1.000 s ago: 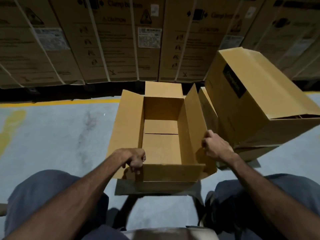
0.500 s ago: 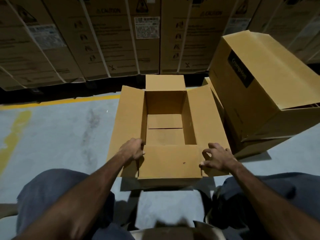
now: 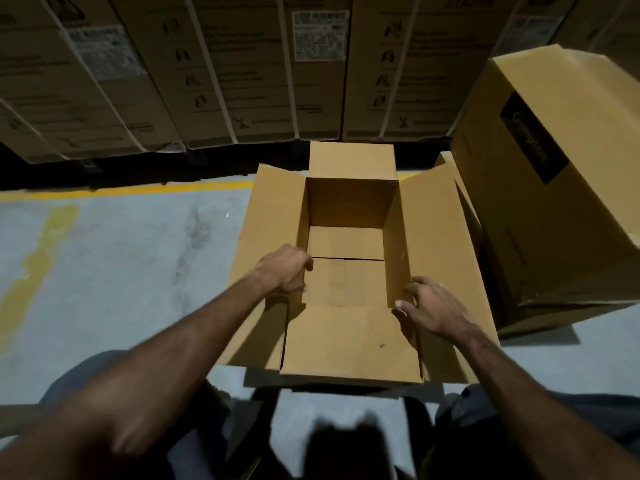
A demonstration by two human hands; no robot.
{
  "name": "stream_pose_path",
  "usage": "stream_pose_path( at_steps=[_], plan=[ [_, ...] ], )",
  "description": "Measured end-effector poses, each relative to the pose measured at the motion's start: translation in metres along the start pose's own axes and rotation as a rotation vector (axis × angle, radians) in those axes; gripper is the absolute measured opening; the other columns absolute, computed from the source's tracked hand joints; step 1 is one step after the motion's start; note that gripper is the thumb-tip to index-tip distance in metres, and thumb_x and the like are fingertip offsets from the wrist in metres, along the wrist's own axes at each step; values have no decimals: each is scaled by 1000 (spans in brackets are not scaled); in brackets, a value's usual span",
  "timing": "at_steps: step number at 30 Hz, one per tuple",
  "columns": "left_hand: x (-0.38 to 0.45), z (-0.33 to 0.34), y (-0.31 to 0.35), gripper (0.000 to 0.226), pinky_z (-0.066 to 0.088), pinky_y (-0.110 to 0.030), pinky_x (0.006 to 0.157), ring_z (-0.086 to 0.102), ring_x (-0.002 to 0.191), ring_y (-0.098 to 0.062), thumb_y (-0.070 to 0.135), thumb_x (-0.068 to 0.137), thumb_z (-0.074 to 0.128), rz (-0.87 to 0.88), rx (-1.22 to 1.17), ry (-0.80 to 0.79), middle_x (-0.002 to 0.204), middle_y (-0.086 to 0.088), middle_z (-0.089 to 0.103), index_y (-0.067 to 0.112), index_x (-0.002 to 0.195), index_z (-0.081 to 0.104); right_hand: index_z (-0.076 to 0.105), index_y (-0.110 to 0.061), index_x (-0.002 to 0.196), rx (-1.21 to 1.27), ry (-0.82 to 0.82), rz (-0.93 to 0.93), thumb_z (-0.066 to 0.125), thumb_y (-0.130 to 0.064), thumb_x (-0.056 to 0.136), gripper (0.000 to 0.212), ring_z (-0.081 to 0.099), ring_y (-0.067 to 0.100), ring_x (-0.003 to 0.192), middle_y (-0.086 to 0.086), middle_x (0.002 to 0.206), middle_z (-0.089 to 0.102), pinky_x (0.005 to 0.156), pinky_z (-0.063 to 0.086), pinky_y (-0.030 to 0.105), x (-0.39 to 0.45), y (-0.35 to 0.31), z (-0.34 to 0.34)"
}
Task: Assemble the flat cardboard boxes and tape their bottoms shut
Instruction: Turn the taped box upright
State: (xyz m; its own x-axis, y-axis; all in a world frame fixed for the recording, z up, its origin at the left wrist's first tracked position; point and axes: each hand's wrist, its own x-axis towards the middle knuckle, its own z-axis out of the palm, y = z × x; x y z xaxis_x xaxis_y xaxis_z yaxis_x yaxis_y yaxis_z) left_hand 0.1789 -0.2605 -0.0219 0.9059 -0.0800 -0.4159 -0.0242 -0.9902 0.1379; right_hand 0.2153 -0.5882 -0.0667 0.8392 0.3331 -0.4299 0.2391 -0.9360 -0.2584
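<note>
Head view: open cardboard box [image 3: 346, 285] sits on the concrete floor [image 3: 121, 265], four flaps splayed outward. Left hand [image 3: 285, 270] curls over its left rim; right hand [image 3: 427, 306], fingers spread, rests on the right rim.

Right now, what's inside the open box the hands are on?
Nothing is inside the open box; only its two folded bottom flaps show, meeting at a seam. The left hand covers a small corner; the floor underneath is hidden.
</note>
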Motion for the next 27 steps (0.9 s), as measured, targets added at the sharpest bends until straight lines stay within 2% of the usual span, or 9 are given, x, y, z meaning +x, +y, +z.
stream_pose_path(
  at_steps=[5,11,14,17,19,22,25,27],
  plan=[
    [17,-45,-17,56,50,-41,107,57,131,-23,41,87,82,-12,-130,97,142,-4,63,19,135,64,52,-22,150,248,102,-15,65,-46,101,57,48,27,143,4,162,43,115,46,50,64,-28,-31],
    [52,-53,-51,61,47,-42,108,54,134,-26,42,90,78,-122,-229,217,146,-6,59,21,144,58,35,-22,162,372,138,87,70,-44,98,76,43,35,147,10,165,40,116,43,56,177,-26,-78],
    [65,-54,-64,68,45,-43,107,50,135,-27,44,91,77,-158,-320,256,149,-5,53,26,151,49,37,-19,161,490,158,106,71,-38,99,73,48,37,142,13,160,47,111,44,52,228,-29,-99],
    [68,-55,-78,67,48,-44,105,52,133,-24,47,91,76,-197,-417,303,150,-2,52,30,150,49,36,-17,161,516,168,114,73,-36,99,75,49,37,142,13,160,47,112,44,49,270,-29,-116],
    [69,-54,-90,65,49,-45,105,53,133,-22,47,91,76,-222,-445,311,150,-1,52,31,149,51,35,-19,162,571,179,150,73,-37,98,77,54,37,135,13,156,50,108,48,49,297,-26,-123],
    [67,-51,-105,64,49,-41,102,55,130,-21,45,91,77,-253,-457,302,148,-2,55,29,148,54,32,-23,161,738,142,188,71,-36,99,75,65,28,114,8,149,56,91,57,49,325,-22,-122],
    [67,-48,-113,64,49,-40,101,55,129,-21,43,90,78,-276,-471,281,148,-2,56,29,148,54,25,-25,163,918,105,172,69,-35,100,77,69,27,111,7,155,52,88,58,47,342,-24,-117],
    [68,-45,-116,65,48,-40,102,55,130,-22,44,90,78,-283,-474,257,149,-2,54,30,148,53,21,-29,165,1077,165,178,67,-41,101,80,72,28,108,5,157,48,85,61,46,348,-24,-114]
  ],
)
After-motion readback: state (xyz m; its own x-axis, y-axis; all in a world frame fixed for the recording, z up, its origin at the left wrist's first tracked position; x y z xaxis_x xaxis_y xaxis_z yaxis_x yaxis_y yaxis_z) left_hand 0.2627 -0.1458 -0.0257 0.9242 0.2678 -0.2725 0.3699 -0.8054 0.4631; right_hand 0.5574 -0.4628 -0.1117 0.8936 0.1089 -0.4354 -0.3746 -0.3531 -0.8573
